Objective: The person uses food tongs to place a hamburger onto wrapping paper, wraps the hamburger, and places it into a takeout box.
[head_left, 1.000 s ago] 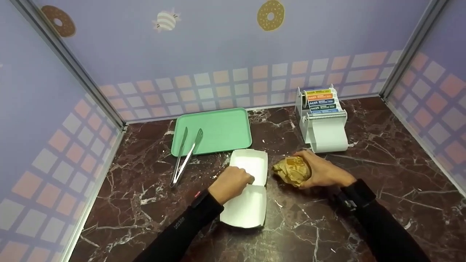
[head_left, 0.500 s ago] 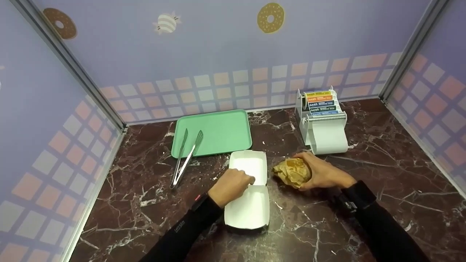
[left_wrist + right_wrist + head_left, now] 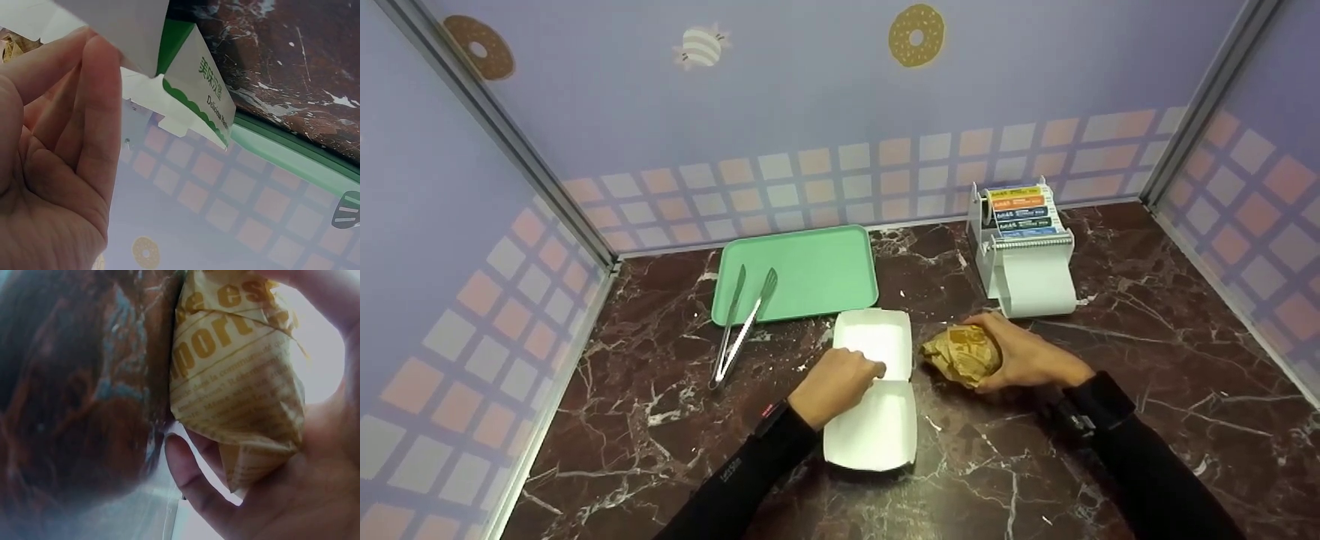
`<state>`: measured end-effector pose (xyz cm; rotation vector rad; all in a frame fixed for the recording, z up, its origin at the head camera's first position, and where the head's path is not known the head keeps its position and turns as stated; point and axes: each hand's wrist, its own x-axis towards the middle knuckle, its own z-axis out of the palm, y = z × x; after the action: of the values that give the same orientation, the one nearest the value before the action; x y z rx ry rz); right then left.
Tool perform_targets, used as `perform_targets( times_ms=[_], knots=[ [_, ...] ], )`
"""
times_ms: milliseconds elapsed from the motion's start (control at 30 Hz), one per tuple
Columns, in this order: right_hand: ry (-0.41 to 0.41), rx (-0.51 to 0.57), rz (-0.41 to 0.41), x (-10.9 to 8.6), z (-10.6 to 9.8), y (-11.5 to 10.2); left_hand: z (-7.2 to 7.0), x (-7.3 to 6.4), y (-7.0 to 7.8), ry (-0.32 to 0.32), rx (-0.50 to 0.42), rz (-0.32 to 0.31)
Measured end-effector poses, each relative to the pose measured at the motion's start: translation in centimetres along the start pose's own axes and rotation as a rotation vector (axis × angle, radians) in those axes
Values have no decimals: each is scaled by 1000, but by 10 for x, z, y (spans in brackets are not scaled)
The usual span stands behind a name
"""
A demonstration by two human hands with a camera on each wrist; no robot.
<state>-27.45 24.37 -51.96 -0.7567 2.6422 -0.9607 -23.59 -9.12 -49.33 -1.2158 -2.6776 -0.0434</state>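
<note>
A white clamshell burger box [image 3: 871, 435] lies unfolded on the counter, its two halves one behind the other. My left hand [image 3: 836, 384] reaches over its left side near the fold. Seen from the left wrist, thumb and fingertips [image 3: 101, 62] pinch a white edge of the box, whose outer side [image 3: 205, 84] carries green print. To the right of the box, a burger wrapped in brown printed paper [image 3: 958, 354] sits on the counter. My right hand [image 3: 1027, 356] grips it from the right, thumb on the near side; the right wrist view shows the folded paper [image 3: 236, 382] against the palm.
Behind and left of the box is a green tray [image 3: 825, 262]. Metal tongs [image 3: 746, 330] lean with their tips over its front rim. A label dispenser [image 3: 1024, 247] with coloured rolls stands at the back right. Patterned panels enclose the dark marbled counter [image 3: 660, 465].
The near half of the box has swung slightly right, lining up more with the far half. My left hand stays at the fold, and my right hand keeps holding the burger in place.
</note>
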Motion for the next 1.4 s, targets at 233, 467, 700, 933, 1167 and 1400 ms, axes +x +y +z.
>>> perform_targets(
  times_ms=[233, 467, 700, 933, 1167, 1400],
  knots=[
    [16, -13, -29, 1, -1, -1, 0, 3, 0, 20, 32, 5],
    [15, -12, -28, 1, -3, -1, 1, 12, 4, 35, 39, 4],
    [17, -24, -40, 0, -7, 1, 4, 26, 10, 51, 55, 7],
    [-8, 10, -34, -2, -16, 5, 8, 32, 14, 92, 64, 24],
    [-39, 42, -26, -8, -24, 14, 10, 35, 18, 86, 51, 29],
    [-57, 53, 1, -8, -22, 15, 14, 35, 21, 82, 76, -4]
  ],
)
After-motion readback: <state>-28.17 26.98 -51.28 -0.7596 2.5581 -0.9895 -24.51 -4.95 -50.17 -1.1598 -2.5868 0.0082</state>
